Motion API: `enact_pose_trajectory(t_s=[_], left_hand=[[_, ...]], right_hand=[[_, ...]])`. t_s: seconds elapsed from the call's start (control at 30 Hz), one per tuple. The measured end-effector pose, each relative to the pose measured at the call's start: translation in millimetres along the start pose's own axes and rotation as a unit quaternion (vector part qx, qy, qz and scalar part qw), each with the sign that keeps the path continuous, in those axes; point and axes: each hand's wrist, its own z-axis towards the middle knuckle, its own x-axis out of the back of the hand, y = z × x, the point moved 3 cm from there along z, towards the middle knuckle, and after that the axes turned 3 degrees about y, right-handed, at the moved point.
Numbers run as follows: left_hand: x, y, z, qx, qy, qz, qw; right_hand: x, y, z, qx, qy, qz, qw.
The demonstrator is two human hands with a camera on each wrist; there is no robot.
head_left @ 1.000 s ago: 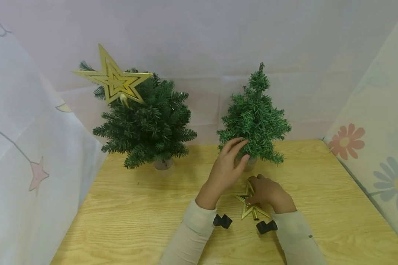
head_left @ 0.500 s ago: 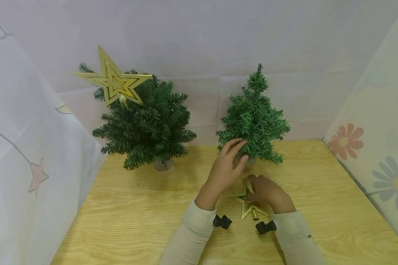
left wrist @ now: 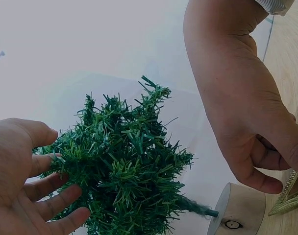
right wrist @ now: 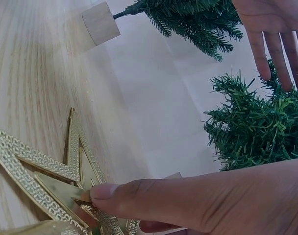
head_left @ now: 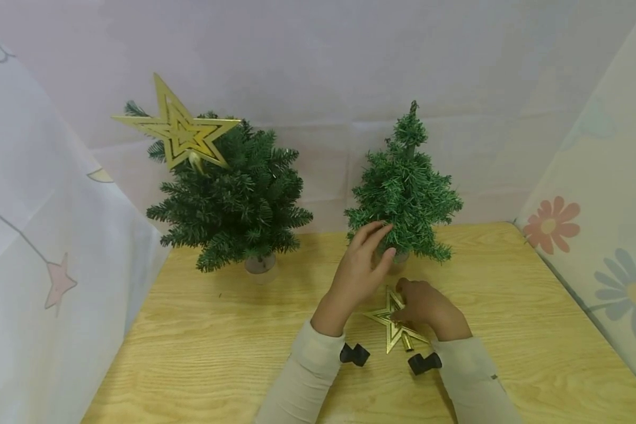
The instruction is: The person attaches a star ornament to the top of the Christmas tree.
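Note:
My right hand (head_left: 429, 309) holds a gold star tree topper (head_left: 391, 337) low over the table or resting on it; I cannot tell which. In the right wrist view the thumb lies on the face of the star (right wrist: 74, 152), while most of the other fingers are hidden. A short socket sticks out at the star's lower side. My left hand (head_left: 357, 265) is raised with spread, relaxed fingers in front of the smaller green Christmas tree (head_left: 408, 188). In the left wrist view, its fingertips reach the edge of the branches (left wrist: 124, 166), gripping nothing visible.
A fuller, darker Christmas tree (head_left: 233, 200) stands at the left, with a larger gold star (head_left: 185, 132) at its top. Both trees have round pale bases. Patterned cloth walls (head_left: 318, 59) enclose the wooden table (head_left: 206, 353) at the back and sides.
The smaller star has turned slightly and shifted a little leftward under my right hand. The left hand keeps its place by the tree. The whole view has drifted slightly.

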Motion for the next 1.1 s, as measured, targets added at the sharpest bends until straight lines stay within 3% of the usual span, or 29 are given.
enact_pose_trajectory(t_s=[0.2,0.63,0.9,1.1], left_hand=[[0.0,0.4,0.3,-0.005,0.003,0.007,1.0],[0.6,0.8,0.4,0.004,0.008,0.006,0.9999],[0.7,-0.1,2.0,-0.006,0.034,0.027,0.999],[1.2,-1.1,2.4,0.004,0.043,0.023,0.9988]], right_hand=[[0.7,-1.4,1.1,-0.001,0.011,-0.013,0.9999],[1.4,-2.9,2.3,0.017,0.039,-0.099,0.9942],[2.8,-2.2,3.2,0.017,0.044,-0.098,0.994],[3.0,-2.7,3.2,0.022,0.051,-0.095,0.9939]])
